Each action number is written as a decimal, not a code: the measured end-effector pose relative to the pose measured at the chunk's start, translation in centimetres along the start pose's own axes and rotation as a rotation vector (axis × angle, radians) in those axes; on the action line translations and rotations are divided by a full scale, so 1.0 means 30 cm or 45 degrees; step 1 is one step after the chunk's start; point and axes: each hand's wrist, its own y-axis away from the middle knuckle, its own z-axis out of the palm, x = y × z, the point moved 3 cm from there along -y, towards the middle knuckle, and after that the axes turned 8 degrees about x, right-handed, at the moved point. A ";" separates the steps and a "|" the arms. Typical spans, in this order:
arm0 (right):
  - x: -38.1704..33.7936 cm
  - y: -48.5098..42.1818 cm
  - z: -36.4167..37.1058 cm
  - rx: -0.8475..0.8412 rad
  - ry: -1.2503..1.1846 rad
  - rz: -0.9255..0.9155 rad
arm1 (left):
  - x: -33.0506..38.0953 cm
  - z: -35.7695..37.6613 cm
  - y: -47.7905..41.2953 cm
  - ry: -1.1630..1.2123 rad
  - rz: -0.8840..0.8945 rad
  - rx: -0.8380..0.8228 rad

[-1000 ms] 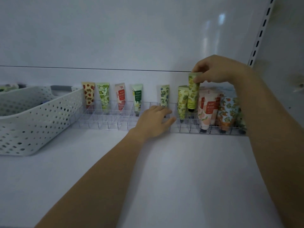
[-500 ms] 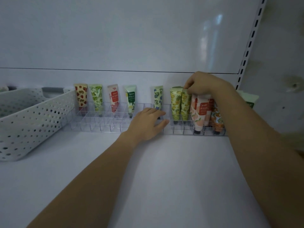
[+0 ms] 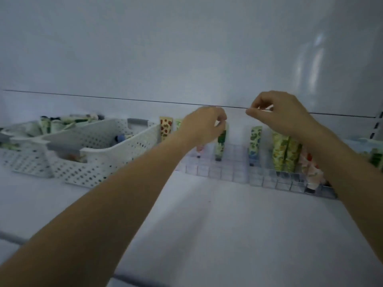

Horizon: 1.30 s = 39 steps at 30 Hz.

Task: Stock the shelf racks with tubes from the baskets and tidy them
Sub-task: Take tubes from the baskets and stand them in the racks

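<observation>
We see our left hand pinching the top of the white-and-green tube, which stands upright in the clear plastic grid rack, while our right hand hovers curled and empty above the yellow-green tubes.

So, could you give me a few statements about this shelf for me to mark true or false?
1. Two white perforated plastic baskets stand left of the clear plastic grid rack. True.
2. The left hand pinches the top of the white tube with green print. True.
3. The cream tube with red strawberry print lies on its side. False: it stands upright in the rack.
4. Both baskets are empty. False: loose tubes lie in them.
5. The right hand grips a tube. False: its curled fingers hold nothing.
</observation>
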 end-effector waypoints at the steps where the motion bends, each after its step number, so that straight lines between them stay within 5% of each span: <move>1: -0.042 -0.005 0.029 -0.045 -0.037 -0.034 | -0.061 -0.063 -0.001 -0.038 -0.014 -0.023; 8: -0.366 -0.121 0.325 -0.383 -0.236 -0.151 | -0.523 -0.403 0.077 -0.216 -0.186 -0.147; 16: -0.579 -0.231 0.628 -0.700 -0.185 -0.165 | -0.866 -0.459 0.095 -0.175 -0.162 -0.371; 28: -0.606 -0.256 0.789 -1.096 0.166 0.030 | -0.948 -0.168 -0.022 -0.174 0.167 -0.995; 39: -0.627 -0.225 0.888 -1.270 0.375 0.017 | -0.951 -0.094 0.005 -0.290 0.250 -0.987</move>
